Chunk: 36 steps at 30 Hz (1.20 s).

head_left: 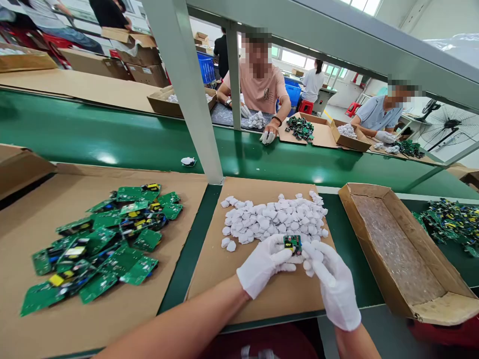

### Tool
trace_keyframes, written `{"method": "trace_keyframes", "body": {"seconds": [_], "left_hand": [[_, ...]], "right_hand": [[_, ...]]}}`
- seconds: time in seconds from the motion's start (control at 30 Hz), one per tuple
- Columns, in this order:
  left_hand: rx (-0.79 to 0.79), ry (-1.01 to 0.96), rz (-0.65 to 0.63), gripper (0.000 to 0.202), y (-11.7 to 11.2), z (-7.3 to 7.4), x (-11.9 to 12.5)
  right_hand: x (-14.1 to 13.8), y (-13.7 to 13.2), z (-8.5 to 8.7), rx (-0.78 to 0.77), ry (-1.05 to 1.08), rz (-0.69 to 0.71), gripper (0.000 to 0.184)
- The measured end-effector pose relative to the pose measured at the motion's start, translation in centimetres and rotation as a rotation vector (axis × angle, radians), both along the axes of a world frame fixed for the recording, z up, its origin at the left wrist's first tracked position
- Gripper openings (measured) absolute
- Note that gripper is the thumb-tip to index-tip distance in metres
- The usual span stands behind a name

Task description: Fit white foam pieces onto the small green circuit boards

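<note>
Both my hands wear white gloves and meet over a cardboard sheet (213, 259). My left hand (262, 264) pinches a small green circuit board (292, 243) with its fingers closed on it. My right hand (333, 284) is closed beside the board, touching it and holding a small white plastic piece. Just beyond lies a heap of white plastic pieces (273, 217). A pile of green circuit boards (105, 242) lies on cardboard to my left.
A shallow cardboard box (404, 259) with bubble wrap stands at right, more circuit boards (449, 222) beyond it. A green conveyor belt (112, 134) and a grey post (190, 89) run ahead. Across the belt, co-workers in white gloves handle similar parts.
</note>
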<state>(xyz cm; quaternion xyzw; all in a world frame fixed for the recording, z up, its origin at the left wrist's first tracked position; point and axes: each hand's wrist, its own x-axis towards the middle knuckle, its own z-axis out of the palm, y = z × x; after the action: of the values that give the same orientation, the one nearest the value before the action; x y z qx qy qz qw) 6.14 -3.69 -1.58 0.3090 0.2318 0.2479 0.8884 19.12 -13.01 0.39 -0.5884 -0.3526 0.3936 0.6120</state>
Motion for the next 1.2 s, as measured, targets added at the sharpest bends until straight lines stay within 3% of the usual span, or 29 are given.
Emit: {"method": "trace_keyframes", "body": {"seconds": [0.1,0.2,0.37,0.53,0.63,0.77,0.93,1.1,1.2], "left_hand": [[0.048,0.036,0.051,0.046,-0.3,-0.1,0.2],[0.091,0.055,0.087,0.039,-0.6,-0.5,0.3],[0.232,0.085,0.177,0.026,-0.9,-0.8,0.2],[0.282,0.079,0.102,0.024,-1.1,-0.1,0.2],[0.212,0.045,0.071,0.026,-0.9,0.3,0.1],[0.147,-0.052,-0.005,0.045,-0.5,0.4,-0.1],[0.129,-0.057,-0.061,0.04,-0.7,0.4,0.0],[0.121,-0.079,-0.041,0.033,-0.7,0.8,0.1],[0.066,-0.106,-0.047,0.026,-0.4,0.3,0.1]], "right_hand": [[0.1,-0.5,-0.1,0.025,-0.413,-0.014,0.025],[0.0,-0.4,-0.8,0.076,-0.812,-0.074,0.025],[-0.2,-0.1,-1.6,0.147,-1.133,-0.102,0.023],[0.3,0.4,-1.8,0.192,-1.449,-0.201,0.021],[0.7,0.5,-1.6,0.176,-1.456,-0.122,0.028],[1.0,0.6,-0.9,0.225,-1.365,0.005,0.056],[1.2,1.1,-1.7,0.405,-1.36,0.026,0.047],[0.6,1.6,-2.9,0.385,-1.398,-0.017,0.042],[0.2,1.6,-2.3,0.345,-1.248,0.104,0.046]]}}
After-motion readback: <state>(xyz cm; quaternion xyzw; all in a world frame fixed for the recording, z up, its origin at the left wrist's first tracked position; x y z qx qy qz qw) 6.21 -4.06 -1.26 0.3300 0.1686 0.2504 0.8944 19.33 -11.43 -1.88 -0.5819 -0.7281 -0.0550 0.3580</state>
